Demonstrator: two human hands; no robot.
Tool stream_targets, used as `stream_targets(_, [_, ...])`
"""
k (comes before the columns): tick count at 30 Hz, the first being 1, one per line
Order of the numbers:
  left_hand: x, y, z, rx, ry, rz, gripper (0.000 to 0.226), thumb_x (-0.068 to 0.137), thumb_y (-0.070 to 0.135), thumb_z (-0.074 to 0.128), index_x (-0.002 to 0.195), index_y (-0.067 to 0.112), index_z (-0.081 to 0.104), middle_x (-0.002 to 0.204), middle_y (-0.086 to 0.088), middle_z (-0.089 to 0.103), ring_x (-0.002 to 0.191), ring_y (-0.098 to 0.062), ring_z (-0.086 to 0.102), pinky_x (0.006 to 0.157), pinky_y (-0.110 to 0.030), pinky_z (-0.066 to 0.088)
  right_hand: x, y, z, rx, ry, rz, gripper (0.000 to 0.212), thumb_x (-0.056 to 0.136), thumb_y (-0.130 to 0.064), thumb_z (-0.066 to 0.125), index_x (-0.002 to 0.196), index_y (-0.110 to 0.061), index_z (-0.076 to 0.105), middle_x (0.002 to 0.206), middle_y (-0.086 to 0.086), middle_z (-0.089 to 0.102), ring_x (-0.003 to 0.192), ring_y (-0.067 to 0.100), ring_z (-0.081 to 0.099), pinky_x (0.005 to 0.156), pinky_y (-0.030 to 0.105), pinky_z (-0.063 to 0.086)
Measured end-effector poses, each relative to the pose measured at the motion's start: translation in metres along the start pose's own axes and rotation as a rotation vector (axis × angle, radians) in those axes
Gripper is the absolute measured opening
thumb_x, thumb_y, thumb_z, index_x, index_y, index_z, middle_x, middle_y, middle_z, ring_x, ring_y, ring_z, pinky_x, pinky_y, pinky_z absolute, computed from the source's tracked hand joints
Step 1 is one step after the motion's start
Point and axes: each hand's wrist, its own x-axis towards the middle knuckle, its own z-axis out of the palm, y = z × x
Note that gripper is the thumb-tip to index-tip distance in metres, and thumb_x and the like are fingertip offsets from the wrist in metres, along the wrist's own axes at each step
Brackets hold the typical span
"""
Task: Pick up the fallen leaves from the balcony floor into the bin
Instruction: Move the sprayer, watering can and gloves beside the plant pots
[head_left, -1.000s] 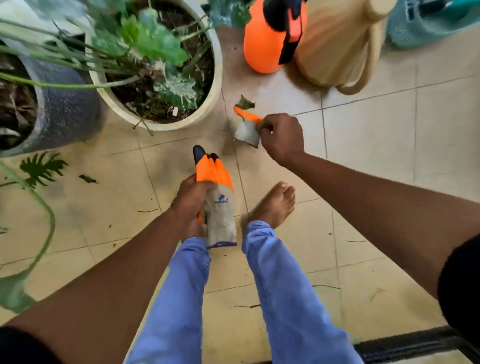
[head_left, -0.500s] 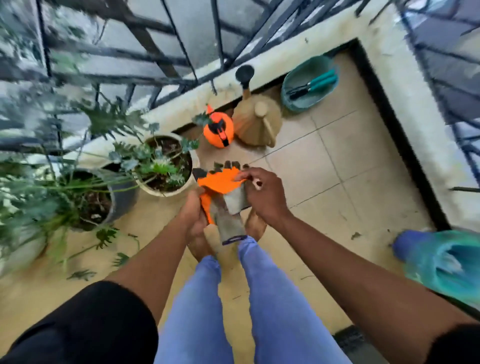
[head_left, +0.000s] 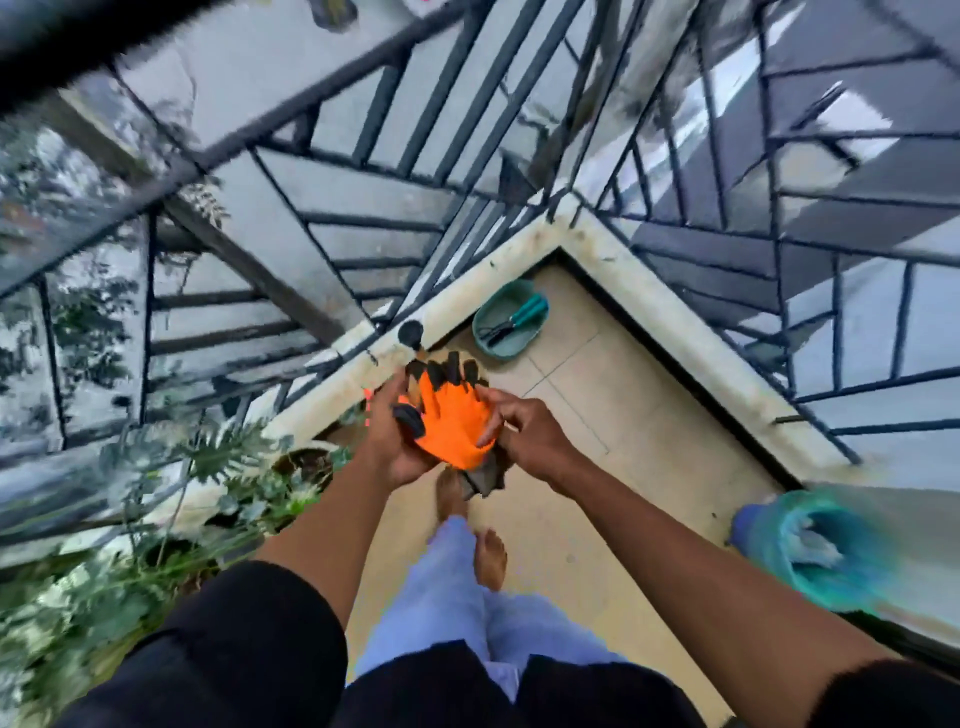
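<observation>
I stand upright and hold a pair of orange gardening gloves with black fingertips at chest height. My left hand grips them from the left and underneath. My right hand pinches them at their right edge, near the grey cuffs that hang below. A blue bin lined with a teal bag stands on the floor at my right, blurred. No fallen leaves can be made out on the tiles in this blurred view.
Potted plants crowd the floor on my left. A teal basin holding hand tools sits in the balcony corner. A low ledge with black metal railings encloses the corner. My bare feet are on the tiles.
I have risen from a crouch and the view has swung up to the railings. My right hand brought the second glove from the floor to the first, and both hands lifted the pair.
</observation>
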Motion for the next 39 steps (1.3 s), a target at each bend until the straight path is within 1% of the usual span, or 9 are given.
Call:
stream_targets(3, [0.007, 0.023, 0.036, 0.145, -0.107, -0.057, 0.048, 0.092, 0.029, 0.054, 0.134, 0.006, 0.059, 0.131, -0.019, 0.063, 0.117, -0.036, 0.062, 0.106, -0.052, 0.048, 0.014, -0.027, -0.026, 0.083, 0.013, 0.072, 0.032, 0.076, 0.006, 0.058, 0.066, -0.020, 0.073, 0.135, 0.007, 0.061, 0.135, 0.007, 0.048, 0.096, 0.008, 0.040])
stream_targets(7, [0.022, 0.052, 0.075, 0.256, -0.133, -0.074, 0.005, 0.070, 0.009, 0.057, 0.067, 0.008, 0.053, 0.064, -0.008, 0.061, 0.057, -0.025, 0.062, 0.069, -0.032, 0.057, 0.042, -0.055, -0.058, 0.450, 0.230, 0.264, 0.051, 0.070, -0.023, 0.063, 0.121, -0.030, 0.063, 0.107, -0.008, 0.068, 0.097, 0.009, 0.062, 0.074, 0.025, 0.051])
stream_targets(9, [0.032, 0.059, 0.090, 0.284, -0.152, -0.071, 0.021, 0.075, 0.007, 0.050, 0.056, 0.010, 0.056, 0.056, -0.005, 0.060, 0.051, -0.024, 0.061, 0.067, -0.031, 0.053, 0.051, -0.062, -0.073, 0.493, 0.237, 0.432, 0.060, 0.080, -0.027, 0.074, 0.131, -0.035, 0.043, 0.116, -0.002, 0.061, 0.102, 0.022, 0.061, 0.078, 0.038, 0.053])
stream_targets(14, [0.070, 0.076, 0.129, 0.378, -0.170, -0.131, 0.015, 0.063, 0.012, 0.063, 0.073, 0.008, 0.052, 0.063, -0.008, 0.061, 0.054, -0.024, 0.060, 0.061, -0.028, 0.056, 0.076, -0.060, -0.115, 0.558, 0.099, 0.590, 0.027, 0.090, -0.026, 0.071, 0.112, -0.010, 0.068, 0.115, 0.016, 0.071, 0.101, 0.031, 0.066, 0.080, 0.038, 0.055])
stream_targets(18, [0.103, 0.076, 0.151, 0.470, -0.196, -0.219, 0.049, 0.077, 0.039, 0.075, 0.117, 0.011, 0.073, 0.122, -0.016, 0.071, 0.111, -0.034, 0.066, 0.105, -0.054, 0.048, 0.104, -0.044, -0.143, 0.516, 0.212, 0.568, 0.006, 0.085, -0.007, 0.075, 0.088, -0.008, 0.070, 0.090, 0.013, 0.072, 0.080, 0.025, 0.067, 0.075, 0.036, 0.055])
stream_targets(25, [0.162, 0.052, 0.178, 0.428, -0.098, -0.175, 0.013, 0.094, 0.023, 0.066, 0.101, 0.017, 0.076, 0.103, -0.008, 0.075, 0.084, -0.022, 0.073, 0.073, -0.040, 0.060, 0.169, -0.009, -0.206, 0.439, 0.131, 0.563, 0.032, 0.084, 0.000, 0.076, 0.112, -0.009, 0.062, 0.106, 0.015, 0.072, 0.093, 0.028, 0.068, 0.089, 0.044, 0.056])
stream_targets(30, [0.202, 0.017, 0.195, 0.558, 0.078, -0.079, 0.034, 0.090, 0.020, 0.076, 0.122, 0.016, 0.069, 0.111, -0.010, 0.071, 0.096, -0.023, 0.066, 0.087, -0.040, 0.060, 0.210, 0.026, -0.242, 0.258, -0.030, 0.567, 0.058, 0.085, -0.003, 0.077, 0.130, -0.022, 0.047, 0.117, 0.009, 0.067, 0.102, 0.028, 0.068, 0.085, 0.043, 0.059])
stream_targets(34, [0.230, -0.003, 0.202, 0.503, 0.165, -0.083, 0.036, 0.090, 0.032, 0.076, 0.122, 0.017, 0.068, 0.105, -0.008, 0.071, 0.090, -0.020, 0.066, 0.068, -0.030, 0.058, 0.246, 0.052, -0.251, 0.269, -0.089, 0.590, 0.031, 0.099, -0.012, 0.059, 0.130, -0.016, 0.054, 0.123, 0.015, 0.068, 0.098, 0.023, 0.066, 0.083, 0.034, 0.054])
stream_targets(39, [0.288, -0.020, 0.180, 0.587, 0.162, -0.089, 0.043, 0.082, 0.028, 0.085, 0.118, 0.011, 0.068, 0.097, -0.007, 0.074, 0.087, -0.024, 0.068, 0.079, -0.039, 0.057, 0.290, 0.112, -0.252, 0.202, -0.079, 0.650, 0.035, 0.095, -0.001, 0.047, 0.119, -0.017, 0.068, 0.121, 0.017, 0.070, 0.101, 0.030, 0.067, 0.088, 0.037, 0.054])
